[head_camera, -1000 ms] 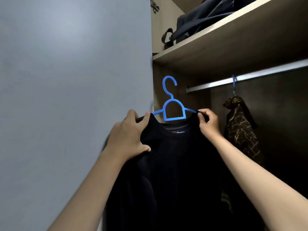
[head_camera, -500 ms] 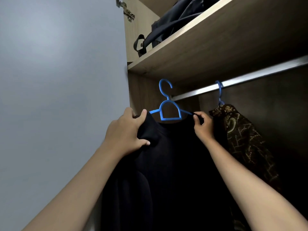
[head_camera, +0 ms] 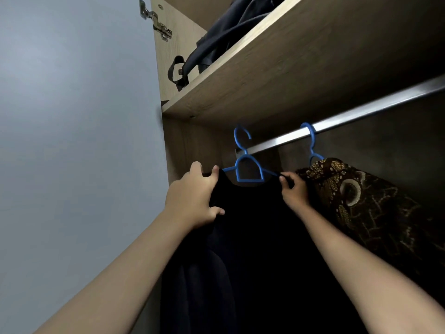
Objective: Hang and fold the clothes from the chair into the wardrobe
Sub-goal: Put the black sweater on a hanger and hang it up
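Hook now up at the rail (head_camera: pixel 361 112), closer than before. Our left hand (head_camera: pixel 192 201) and right hand (head_camera: pixel 293 191) grip the black shirt (head_camera: pixel 252 237) shoulders on the blue hanger (head_camera: pixel 248 169). We should lift level, clear the rail, then lower, left of the patterned shirt (head_camera: pixel 361 201).

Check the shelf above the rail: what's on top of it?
On the wooden shelf lies dark blue-grey fabric, perhaps a bag, with a black strap loop hanging over the front edge. Seen from below, the shelf board hides whatever sits further back or to the right.
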Demonstrator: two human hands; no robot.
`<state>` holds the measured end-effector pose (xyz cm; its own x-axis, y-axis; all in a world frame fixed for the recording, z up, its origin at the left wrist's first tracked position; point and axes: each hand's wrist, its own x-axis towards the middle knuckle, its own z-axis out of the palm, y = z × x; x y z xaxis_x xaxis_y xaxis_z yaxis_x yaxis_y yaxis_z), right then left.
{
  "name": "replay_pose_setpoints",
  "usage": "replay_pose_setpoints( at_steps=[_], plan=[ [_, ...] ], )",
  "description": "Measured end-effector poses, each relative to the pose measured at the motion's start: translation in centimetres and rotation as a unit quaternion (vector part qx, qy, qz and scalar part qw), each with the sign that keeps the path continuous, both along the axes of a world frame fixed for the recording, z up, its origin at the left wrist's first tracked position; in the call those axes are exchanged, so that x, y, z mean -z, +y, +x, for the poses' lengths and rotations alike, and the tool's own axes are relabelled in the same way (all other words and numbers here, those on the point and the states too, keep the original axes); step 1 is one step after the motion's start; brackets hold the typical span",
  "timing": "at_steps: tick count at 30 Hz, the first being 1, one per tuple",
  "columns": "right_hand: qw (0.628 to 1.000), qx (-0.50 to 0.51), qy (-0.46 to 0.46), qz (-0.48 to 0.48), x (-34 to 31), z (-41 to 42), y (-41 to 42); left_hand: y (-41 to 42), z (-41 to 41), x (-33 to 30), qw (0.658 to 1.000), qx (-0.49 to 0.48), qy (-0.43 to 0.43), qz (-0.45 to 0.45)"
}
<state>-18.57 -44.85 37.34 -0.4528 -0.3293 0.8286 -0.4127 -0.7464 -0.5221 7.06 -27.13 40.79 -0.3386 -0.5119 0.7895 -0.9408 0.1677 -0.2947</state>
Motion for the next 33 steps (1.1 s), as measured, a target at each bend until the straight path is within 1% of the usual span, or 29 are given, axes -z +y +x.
replay_pose_setpoints(
  at_steps=[5, 10, 16, 20, 22, 24, 27, 33],
  plan=[
    [0.999, 0.007, -0.017, 0.028, -0.7, -1.2, -2.4, -2.2, -1.7, -1.4, 1.0, -0.004, -0.009, 0.014],
    [0.999, 0.008, -0.03, 0.042, -1.0, -2.8, -4.3, -4.8, -3.2, -2.3, 1.0, 0.014, -0.014, 0.02],
    [0.996, 0.017, -0.049, 0.078, 1.5, -4.3, -5.7, -7.8, -5.0, 0.0, 0.997, 0.03, -0.019, 0.07],
    [0.995, 0.026, -0.039, 0.086, 2.0, -4.3, -5.8, -8.7, -4.1, 1.7, 0.999, 0.019, -0.015, 0.044],
    [0.995, 0.027, -0.05, 0.085, 2.1, -3.6, -5.2, -8.7, -4.0, 2.2, 0.999, 0.011, -0.017, 0.027],
    [0.995, 0.03, -0.052, 0.08, 2.4, -2.5, -4.4, -8.2, -4.0, 2.5, 0.999, 0.012, -0.022, 0.027],
    [0.995, 0.043, -0.018, 0.089, 2.7, -0.4, -3.0, -6.9, -3.8, 3.0, 0.999, 0.017, -0.033, 0.022],
    [0.996, -0.013, 0.001, 0.089, 2.5, 5.6, 2.8, -1.5, -1.9, 4.8, 0.999, 0.042, -0.005, 0.006]
  ],
)
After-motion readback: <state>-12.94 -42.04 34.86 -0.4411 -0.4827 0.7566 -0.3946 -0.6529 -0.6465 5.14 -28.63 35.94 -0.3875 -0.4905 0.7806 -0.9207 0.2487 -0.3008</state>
